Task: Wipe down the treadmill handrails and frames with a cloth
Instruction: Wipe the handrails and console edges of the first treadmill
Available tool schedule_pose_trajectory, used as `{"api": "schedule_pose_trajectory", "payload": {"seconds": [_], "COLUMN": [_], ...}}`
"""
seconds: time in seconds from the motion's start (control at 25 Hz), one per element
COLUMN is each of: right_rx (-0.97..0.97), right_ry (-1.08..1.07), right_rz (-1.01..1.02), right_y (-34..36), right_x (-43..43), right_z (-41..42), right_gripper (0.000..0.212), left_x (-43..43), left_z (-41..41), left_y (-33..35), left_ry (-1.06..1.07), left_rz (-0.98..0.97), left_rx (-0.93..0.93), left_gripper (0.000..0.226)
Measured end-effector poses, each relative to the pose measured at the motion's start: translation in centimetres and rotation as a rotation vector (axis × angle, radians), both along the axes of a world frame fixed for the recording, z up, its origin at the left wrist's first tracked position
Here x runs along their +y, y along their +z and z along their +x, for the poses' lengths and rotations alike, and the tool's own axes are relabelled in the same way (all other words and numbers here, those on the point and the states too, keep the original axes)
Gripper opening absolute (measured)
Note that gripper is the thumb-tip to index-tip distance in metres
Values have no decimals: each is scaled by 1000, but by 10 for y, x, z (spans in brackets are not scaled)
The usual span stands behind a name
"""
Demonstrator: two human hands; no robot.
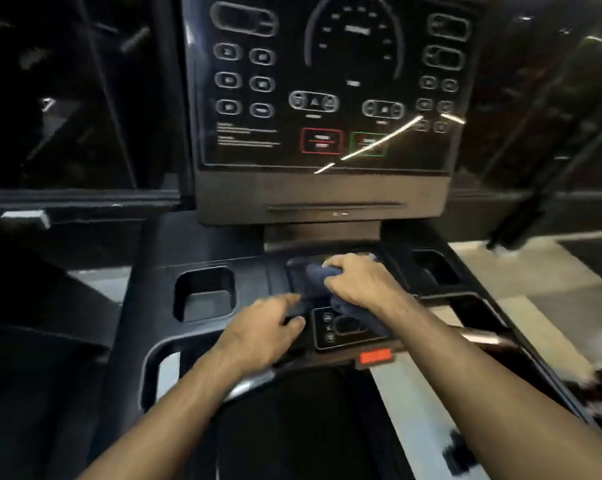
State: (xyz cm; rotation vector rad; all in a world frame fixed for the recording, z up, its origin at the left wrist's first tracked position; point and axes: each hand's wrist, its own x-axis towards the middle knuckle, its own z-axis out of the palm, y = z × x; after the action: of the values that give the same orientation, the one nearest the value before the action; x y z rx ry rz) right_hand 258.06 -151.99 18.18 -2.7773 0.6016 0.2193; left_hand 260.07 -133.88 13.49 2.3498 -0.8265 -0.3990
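Observation:
I stand on a black treadmill facing its console (323, 81). My right hand (358, 278) grips a dark blue cloth (318, 277) and presses it onto the centre tray of the dash (258, 271), just below the console. A tail of the cloth hangs under my right wrist over a small keypad (341, 327). My left hand (261, 330) lies on the dash beside the keypad, fingers curled over its left edge; whether they pinch a corner of the cloth is unclear. A metal handrail (483, 336) shows to the right, behind my right forearm.
Cup-holder recesses sit on the left (204, 294) and right (434, 268) of the dash. A red safety tab (375, 356) sits on the front edge. The dark running belt (292, 427) lies below. Pale floor (521, 282) shows on the right, dark glass and frames behind.

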Motion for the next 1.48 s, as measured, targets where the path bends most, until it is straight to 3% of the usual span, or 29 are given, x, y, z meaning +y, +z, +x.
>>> {"api": "schedule_pose_trajectory", "payload": {"seconds": [0.16, 0.32, 0.48, 0.64, 0.84, 0.96, 1.0, 1.12, 1.16, 1.28, 1.36, 1.48], "right_rx": [-108, -200, -182, -237, -325, -322, -287, -325, -366, -425, -505, -834], "right_ry": [-227, -290, -307, -243, -184, -29, -82, -520, -520, -191, -453, -1150], "right_rz": [35, 59, 31, 113, -85, -197, -203, -146, -149, -152, -121, 292], "right_y": [-15, -40, -84, -117, -139, -156, -158, -166, -165, -165, -180, -198], "right_x": [-99, -183, -233, -214, -175, -206, -230, -244, -228, -207, -231, -249], "right_z": [-68, -116, -145, -151, -133, -135, -138, -145, -140, -137, -141, -142], "right_gripper": [26, 22, 48, 58, 49, 48, 50, 51, 49, 48, 50, 51], "left_x": [-94, -185, -246, -252, -238, -236, -236, -240, -242, -243, -241, -239], "left_z": [-30, -58, -70, -72, -54, -47, -45, -38, -36, -26, -19, -14], "left_y": [8, 1, -22, -45, -55, -55, -54, -54, -54, -56, -57, -59], "left_ry": [-169, -302, -321, -359, -427, -494, -518, -602, -627, -706, -764, -796], "left_rz": [-27, 24, 282, 440, 433, 440, 448, 457, 455, 442, 439, 400], "left_rx": [-59, -204, -404, -560, -662, -713, -718, -754, -765, -791, -818, -847], "left_gripper": [48, 44, 62, 66, 70, 73, 74, 73, 73, 71, 71, 70]}}
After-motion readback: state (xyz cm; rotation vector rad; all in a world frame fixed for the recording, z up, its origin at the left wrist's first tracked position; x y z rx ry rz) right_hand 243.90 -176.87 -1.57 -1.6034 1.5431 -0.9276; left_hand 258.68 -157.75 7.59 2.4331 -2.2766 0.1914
